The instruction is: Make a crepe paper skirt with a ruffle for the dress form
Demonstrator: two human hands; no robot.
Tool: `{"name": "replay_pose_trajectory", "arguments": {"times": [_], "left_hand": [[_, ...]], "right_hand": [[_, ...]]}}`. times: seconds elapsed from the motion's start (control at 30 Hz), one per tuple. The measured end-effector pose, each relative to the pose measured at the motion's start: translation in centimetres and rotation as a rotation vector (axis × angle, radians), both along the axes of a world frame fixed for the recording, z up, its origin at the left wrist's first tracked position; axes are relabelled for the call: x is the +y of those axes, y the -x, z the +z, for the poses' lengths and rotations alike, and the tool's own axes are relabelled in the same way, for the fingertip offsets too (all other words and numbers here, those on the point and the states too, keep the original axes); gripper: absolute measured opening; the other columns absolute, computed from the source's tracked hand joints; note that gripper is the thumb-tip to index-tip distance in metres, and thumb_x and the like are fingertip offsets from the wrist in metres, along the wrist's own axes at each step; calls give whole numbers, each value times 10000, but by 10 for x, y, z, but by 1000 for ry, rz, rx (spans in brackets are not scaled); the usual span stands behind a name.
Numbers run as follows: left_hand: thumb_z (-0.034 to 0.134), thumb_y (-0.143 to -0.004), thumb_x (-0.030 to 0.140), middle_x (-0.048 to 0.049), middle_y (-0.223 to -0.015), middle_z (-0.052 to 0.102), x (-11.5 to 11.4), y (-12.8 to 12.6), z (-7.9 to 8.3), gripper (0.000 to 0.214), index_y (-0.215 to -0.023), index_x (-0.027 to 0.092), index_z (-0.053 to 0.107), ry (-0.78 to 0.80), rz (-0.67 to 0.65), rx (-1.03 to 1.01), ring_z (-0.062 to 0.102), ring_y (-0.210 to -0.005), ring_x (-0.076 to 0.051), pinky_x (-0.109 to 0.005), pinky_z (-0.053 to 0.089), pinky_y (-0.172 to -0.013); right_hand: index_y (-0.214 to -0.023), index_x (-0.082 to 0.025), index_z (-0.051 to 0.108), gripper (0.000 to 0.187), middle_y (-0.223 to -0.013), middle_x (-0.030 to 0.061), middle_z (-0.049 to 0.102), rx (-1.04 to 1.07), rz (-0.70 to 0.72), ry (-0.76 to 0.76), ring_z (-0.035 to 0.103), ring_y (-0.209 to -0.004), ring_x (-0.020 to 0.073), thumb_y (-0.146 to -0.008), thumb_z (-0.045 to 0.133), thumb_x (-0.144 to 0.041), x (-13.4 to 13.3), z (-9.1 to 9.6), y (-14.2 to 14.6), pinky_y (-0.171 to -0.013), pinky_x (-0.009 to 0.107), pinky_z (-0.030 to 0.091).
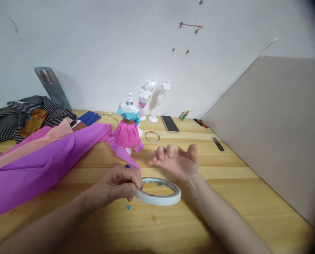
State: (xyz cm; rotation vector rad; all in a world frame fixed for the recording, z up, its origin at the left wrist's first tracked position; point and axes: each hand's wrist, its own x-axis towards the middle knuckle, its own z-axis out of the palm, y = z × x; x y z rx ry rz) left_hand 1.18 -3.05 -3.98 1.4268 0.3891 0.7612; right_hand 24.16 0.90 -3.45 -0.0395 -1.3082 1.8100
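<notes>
White tape on a flat round roll (160, 201), one in number, was held above the near middle of the pale striped wooden table (147, 233). The left hand (125, 182) gripped its left edge, thumb against bent fingers. The right hand (177, 162), just beyond the roll and to its right, had its fingers released, loosely curled and spread, palm upturned.

Two scraps of turquoise paper (128, 207) showed, one left of the roll and one through its opening. One shiny dark-blue bead (127, 165) lay just beyond the left hand. Farther off stood one figure with a bright pink crepe-paper skirt (127, 134), a light-blue collar and purple trim. Behind it were glossy white figures (144, 96), overlapping too much to count surely. To its right lay one thin round ring (152, 141) and, farther, one black phone (169, 124).

Far right were one small green-and-white cylinder (184, 115), two small dark objects (198, 122), one marked red, and, nearer, one black-handled cutter (218, 144). Purple crepe paper (17, 187) and one peach strip (33, 145) spread across the left. Beyond lay one black-and-grey striped cloth (4, 118), one amber see-through packet (35, 121) and one grey bottle with a silver cap (54, 88).
</notes>
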Motion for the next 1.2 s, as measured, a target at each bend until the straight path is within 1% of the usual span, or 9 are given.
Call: {"name": "replay_pose_trajectory", "arguments": {"times": [0.1, 0.23, 0.37, 0.6, 0.73, 0.93, 1.03, 1.1, 1.2], "left_hand": [[617, -799, 453, -3, -604, 523, 2, -2, -1, 328, -695, 142, 632, 53, 84, 47, 460, -544, -101, -235, 339, -529], [592, -784, 422, 3, -604, 517, 5, -10, -3, 309, -660, 141, 618, 61, 239, 220, 412, -502, -83, -218, 297, -485], [578, -766, 343, 24, -545, 444, 7, -13, -6, 267, -588, 145, 594, -2, 349, 346, 346, -510, -81, -220, 249, -490], [586, -747, 309, 42, -487, 364, 7, -14, -8, 292, -512, 143, 536, -13, 348, 373, 309, -496, -75, -218, 210, -474], [627, -723, 326, 29, -489, 464, 3, -19, -15, 206, -640, 138, 635, 100, 291, 317, 420, -456, -87, -207, 321, -452], [682, -684, 324, -87, -907, 649, -1, -22, -19, 240, -828, 132, 679, 217, 240, 127, 623, -524, -126, -245, 481, -464], [683, -697, 359, -41, -646, 650, 2, -19, -16, 245, -772, 126, 668, 256, 384, 155, 563, -408, -104, -205, 420, -398], [657, -726, 400, 23, -396, 508, 6, -17, -15, 291, -621, 132, 617, 303, 537, 148, 439, -310, -66, -172, 321, -352], [652, -723, 451, 43, -347, 423, 11, -13, -17, 416, -480, 156, 489, 443, 726, 19, 343, -280, -39, -174, 208, -323]], "right_hand": [[-932, -153, 711, 498, -886, 89, 655, -216, -113, -56, 616, -861, 210, -863, 488, -593, 5, 2, -10, -810, 345, 463], [-969, -104, 699, 618, -914, 138, 690, -493, -99, -194, 633, -873, 247, -856, 440, -653, 0, 13, -16, -826, 386, 463], [-934, -105, 694, 578, -879, 115, 689, -758, -184, -292, 624, -833, 217, -880, 433, -617, -14, 30, -9, -788, 346, 462], [-901, -138, 695, 295, -729, 25, 633, -1108, -252, -376, 496, -631, 122, -885, 523, -377, -27, 32, 10, -559, 229, 370], [-820, -133, 679, 170, -684, 8, 595, -1134, -185, -345, 433, -584, 97, -829, 560, -253, -29, 28, 12, -526, 214, 338], [-729, -122, 655, 121, -604, -18, 525, -1194, -157, -306, 369, -535, 76, -752, 550, -180, -28, 41, 2, -485, 200, 296], [-703, -127, 631, 136, -600, -9, 526, -1208, -269, -271, 416, -558, 94, -757, 549, -220, -21, 40, -5, -508, 210, 332], [-683, -139, 605, 160, -594, -12, 517, -1242, -382, -286, 419, -560, 99, -777, 542, -252, -15, 32, -7, -511, 216, 324], [-693, -158, 596, 167, -580, -16, 518, -1378, -546, -386, 410, -533, 100, -805, 523, -259, -8, 15, -3, -505, 228, 274]]}}
